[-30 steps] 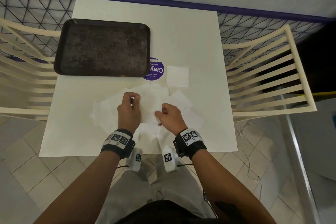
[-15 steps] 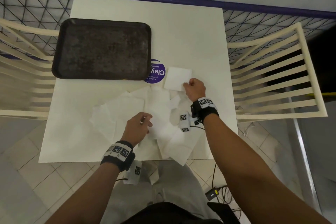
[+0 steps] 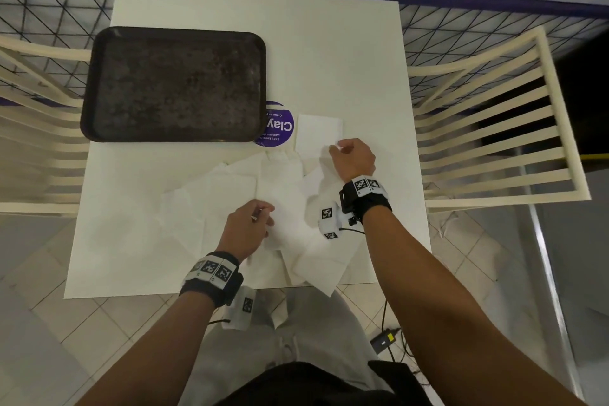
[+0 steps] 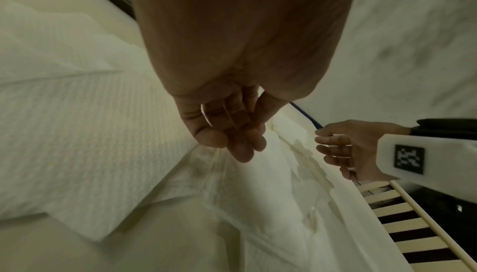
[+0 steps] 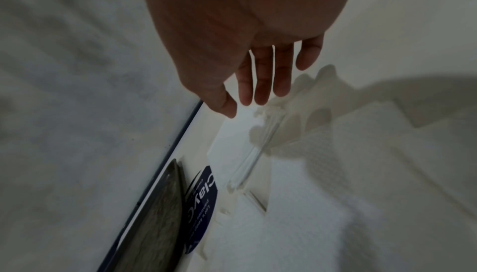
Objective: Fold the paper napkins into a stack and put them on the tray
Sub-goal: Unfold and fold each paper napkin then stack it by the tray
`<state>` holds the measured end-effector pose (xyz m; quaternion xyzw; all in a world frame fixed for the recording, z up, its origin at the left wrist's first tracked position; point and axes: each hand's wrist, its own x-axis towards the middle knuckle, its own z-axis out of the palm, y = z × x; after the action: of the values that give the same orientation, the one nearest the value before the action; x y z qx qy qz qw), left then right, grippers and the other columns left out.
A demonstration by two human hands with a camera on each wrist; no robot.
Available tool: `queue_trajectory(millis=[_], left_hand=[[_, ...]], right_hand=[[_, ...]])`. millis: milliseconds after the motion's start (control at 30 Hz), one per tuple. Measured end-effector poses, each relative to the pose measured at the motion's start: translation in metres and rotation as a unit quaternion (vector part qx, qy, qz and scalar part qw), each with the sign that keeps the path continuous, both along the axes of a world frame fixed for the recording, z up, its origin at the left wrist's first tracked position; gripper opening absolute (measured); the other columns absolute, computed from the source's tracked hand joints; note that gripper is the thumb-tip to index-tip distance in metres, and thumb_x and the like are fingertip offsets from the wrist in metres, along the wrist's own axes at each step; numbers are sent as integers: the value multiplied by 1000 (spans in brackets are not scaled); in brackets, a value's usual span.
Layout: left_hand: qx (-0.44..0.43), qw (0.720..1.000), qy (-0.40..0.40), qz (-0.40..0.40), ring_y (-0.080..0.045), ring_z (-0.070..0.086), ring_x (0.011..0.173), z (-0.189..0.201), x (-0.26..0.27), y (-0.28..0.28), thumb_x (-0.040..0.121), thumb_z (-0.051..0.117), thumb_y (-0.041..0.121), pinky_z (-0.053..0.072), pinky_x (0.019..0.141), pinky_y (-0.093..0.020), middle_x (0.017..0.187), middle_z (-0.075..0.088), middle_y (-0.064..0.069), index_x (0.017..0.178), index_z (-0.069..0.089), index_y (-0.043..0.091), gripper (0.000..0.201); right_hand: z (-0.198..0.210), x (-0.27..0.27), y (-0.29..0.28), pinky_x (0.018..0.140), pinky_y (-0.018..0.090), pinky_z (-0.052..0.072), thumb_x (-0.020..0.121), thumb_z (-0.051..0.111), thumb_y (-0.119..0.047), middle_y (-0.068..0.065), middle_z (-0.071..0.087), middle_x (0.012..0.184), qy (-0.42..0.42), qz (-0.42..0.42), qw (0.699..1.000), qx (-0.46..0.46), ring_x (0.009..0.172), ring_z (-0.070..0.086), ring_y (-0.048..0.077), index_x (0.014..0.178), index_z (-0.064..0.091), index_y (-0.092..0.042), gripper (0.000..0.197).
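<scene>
An empty dark tray (image 3: pixel 171 86) sits at the table's far left. A folded white napkin (image 3: pixel 318 133) lies to its right, beside a purple sticker. My right hand (image 3: pixel 339 150) is at that napkin's near right corner. In the right wrist view the right hand (image 5: pixel 240 105) hovers over the folded napkin (image 5: pixel 232 145) with straight fingers and holds nothing. Several loose unfolded napkins (image 3: pixel 230 194) overlap across the table's near half. My left hand (image 3: pixel 265 214) rests on them with loosely curled fingers; in the left wrist view the left hand (image 4: pixel 245 143) holds nothing.
The white table (image 3: pixel 329 53) stands against a mesh fence. Cream slatted chairs stand at the right (image 3: pixel 494 128) and the left (image 3: pixel 33 128). The round purple sticker (image 3: pixel 280 125) lies at the tray's near right corner. One loose napkin (image 3: pixel 323 273) overhangs the front edge.
My right hand left the loose pile and reached out to the folded napkin's near right corner. My left hand drew back a little toward the front edge and stays on the pile.
</scene>
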<state>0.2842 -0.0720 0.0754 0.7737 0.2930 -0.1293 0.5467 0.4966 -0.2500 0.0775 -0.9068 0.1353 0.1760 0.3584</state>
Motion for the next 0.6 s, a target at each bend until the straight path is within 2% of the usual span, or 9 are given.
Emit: queue_trajectory(millis=[133, 200, 267, 367, 433, 500, 600], left_hand=[[-7, 1000, -22, -8, -21, 71, 76, 4, 9, 0, 107, 52, 17, 56, 72, -26, 89, 75, 1, 108, 70, 21, 19], [-9, 1000, -25, -14, -21, 71, 79, 4, 13, -2, 106, 53, 18, 59, 77, -31, 90, 75, 2, 107, 70, 22, 18], [15, 999, -28, -27, -17, 69, 85, 3, 18, -6, 104, 56, 17, 57, 83, -30, 94, 74, 6, 107, 71, 23, 16], [89, 993, -52, -57, -12, 63, 88, -1, 27, -12, 101, 61, 17, 51, 88, -28, 106, 66, 4, 109, 71, 20, 13], [116, 988, -66, -78, -14, 60, 92, -5, 33, -15, 99, 65, 17, 49, 92, -27, 111, 60, 2, 113, 70, 18, 16], [142, 982, -83, -97, -16, 58, 98, -10, 38, -19, 96, 68, 17, 46, 94, -27, 112, 56, 3, 115, 70, 17, 18], [164, 974, -103, -119, -17, 56, 98, -15, 43, -24, 95, 69, 17, 43, 91, -26, 108, 55, 6, 112, 69, 18, 17]], right_hand=[[2, -34, -18, 96, 38, 52, 88, 68, -31, -8, 73, 98, -5, 4, 1000, 29, 98, 67, 18, 92, 69, -29, 4], [2, -53, -29, 93, 36, 53, 91, 65, -29, -6, 73, 99, -1, 6, 1000, 21, 99, 67, 20, 89, 67, -29, 3], [1, -73, -41, 96, 37, 52, 91, 63, -28, -8, 73, 99, 11, 11, 1000, 2, 102, 67, 21, 89, 64, -32, 5], [-2, -102, -57, 100, 40, 48, 88, 64, -20, -12, 65, 98, 31, 1, 999, -29, 102, 63, 17, 96, 64, -33, 16], [-5, -120, -67, 99, 42, 47, 87, 66, -22, -5, 61, 110, 30, -8, 997, -76, 110, 59, 21, 110, 63, -30, 25], [-8, -135, -73, 100, 46, 45, 86, 69, -27, 3, 53, 125, 45, -30, 991, -122, 119, 52, 26, 126, 55, -26, 42], [-10, -151, -76, 99, 48, 45, 81, 77, -43, 10, 47, 134, 85, -62, 980, -167, 125, 47, 32, 136, 46, -14, 69]])
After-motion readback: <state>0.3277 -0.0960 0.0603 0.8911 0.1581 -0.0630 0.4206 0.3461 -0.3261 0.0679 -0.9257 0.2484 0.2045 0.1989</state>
